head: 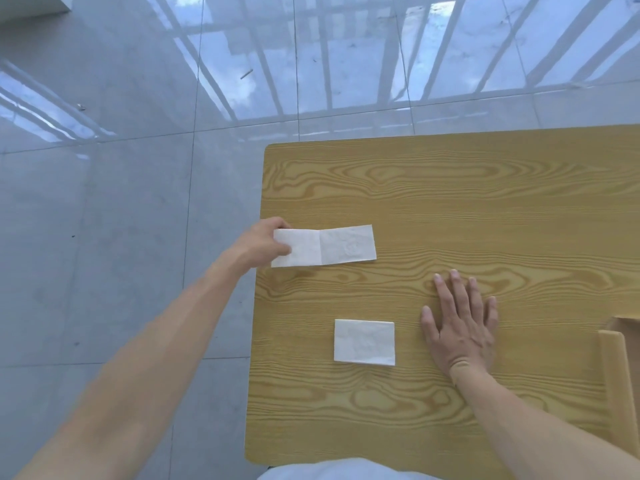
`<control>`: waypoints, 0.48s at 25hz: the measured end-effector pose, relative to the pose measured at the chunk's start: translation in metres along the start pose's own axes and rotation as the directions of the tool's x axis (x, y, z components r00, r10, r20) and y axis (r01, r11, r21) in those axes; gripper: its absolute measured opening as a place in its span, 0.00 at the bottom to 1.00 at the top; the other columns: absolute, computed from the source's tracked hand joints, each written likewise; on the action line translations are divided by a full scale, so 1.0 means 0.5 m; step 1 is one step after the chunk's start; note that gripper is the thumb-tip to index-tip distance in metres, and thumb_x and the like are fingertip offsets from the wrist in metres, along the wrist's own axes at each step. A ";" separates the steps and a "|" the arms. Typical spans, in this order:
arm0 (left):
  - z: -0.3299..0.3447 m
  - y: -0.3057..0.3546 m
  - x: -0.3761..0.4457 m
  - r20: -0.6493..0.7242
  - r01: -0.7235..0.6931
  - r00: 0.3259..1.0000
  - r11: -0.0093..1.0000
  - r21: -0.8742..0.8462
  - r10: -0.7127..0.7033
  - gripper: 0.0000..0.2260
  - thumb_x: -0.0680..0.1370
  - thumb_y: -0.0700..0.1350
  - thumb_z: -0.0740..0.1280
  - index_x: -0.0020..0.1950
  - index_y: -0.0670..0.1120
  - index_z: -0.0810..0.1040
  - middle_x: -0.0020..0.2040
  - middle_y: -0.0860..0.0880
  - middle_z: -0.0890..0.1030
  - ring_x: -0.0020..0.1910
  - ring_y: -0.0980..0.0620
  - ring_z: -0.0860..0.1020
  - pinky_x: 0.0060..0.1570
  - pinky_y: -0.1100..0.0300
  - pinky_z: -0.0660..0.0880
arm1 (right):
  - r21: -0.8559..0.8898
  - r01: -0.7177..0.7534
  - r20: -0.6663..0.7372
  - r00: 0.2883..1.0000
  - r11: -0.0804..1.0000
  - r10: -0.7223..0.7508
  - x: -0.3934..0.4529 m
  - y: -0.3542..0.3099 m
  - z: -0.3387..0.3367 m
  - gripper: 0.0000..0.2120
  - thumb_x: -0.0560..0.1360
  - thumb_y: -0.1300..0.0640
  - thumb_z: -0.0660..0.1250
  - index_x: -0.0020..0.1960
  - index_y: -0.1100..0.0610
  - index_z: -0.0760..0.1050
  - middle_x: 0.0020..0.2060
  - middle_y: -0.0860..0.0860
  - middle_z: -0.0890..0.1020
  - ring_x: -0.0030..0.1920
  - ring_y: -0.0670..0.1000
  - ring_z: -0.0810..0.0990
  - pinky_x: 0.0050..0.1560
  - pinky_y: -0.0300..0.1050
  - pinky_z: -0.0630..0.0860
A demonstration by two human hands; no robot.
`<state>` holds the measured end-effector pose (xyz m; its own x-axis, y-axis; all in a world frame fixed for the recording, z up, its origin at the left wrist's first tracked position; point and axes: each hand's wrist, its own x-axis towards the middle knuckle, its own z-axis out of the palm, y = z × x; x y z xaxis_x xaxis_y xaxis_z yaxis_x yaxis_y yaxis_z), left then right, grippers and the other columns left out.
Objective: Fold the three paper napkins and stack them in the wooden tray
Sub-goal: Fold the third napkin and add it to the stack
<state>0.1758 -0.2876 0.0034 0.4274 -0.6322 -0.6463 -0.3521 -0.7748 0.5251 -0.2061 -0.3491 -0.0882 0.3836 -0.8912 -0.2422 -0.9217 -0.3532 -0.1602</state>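
Observation:
A long white paper napkin, creased down its middle, lies near the left edge of the wooden table. My left hand pinches its left end between thumb and fingers. A smaller folded napkin rests flat closer to me. To its right my right hand lies palm down on the bare tabletop, fingers spread, holding nothing. Only a corner of the wooden tray shows at the right edge; its inside is out of view. No third napkin is visible.
The table's left edge runs just under my left hand, with grey glossy floor tiles beyond it. The far half of the tabletop shows only wood grain. A white garment shows at the bottom edge.

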 end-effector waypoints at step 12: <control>0.131 0.146 -0.002 -0.056 -0.136 0.990 0.964 -0.227 0.127 0.19 0.73 0.44 0.71 0.62 0.55 0.74 0.43 0.53 0.76 0.35 0.56 0.76 0.28 0.68 0.73 | 0.006 -0.006 -0.006 1.000 1.000 0.006 0.002 -0.001 -0.003 0.32 0.76 0.38 0.49 0.77 0.37 0.43 0.79 0.41 0.49 0.78 0.48 0.42 0.76 0.58 0.43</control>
<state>0.0953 -0.3435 0.0062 0.4251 -0.7245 -0.5426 -0.2090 -0.6619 0.7199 -0.2052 -0.3499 -0.0868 0.3779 -0.8950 -0.2371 -0.9236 -0.3464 -0.1646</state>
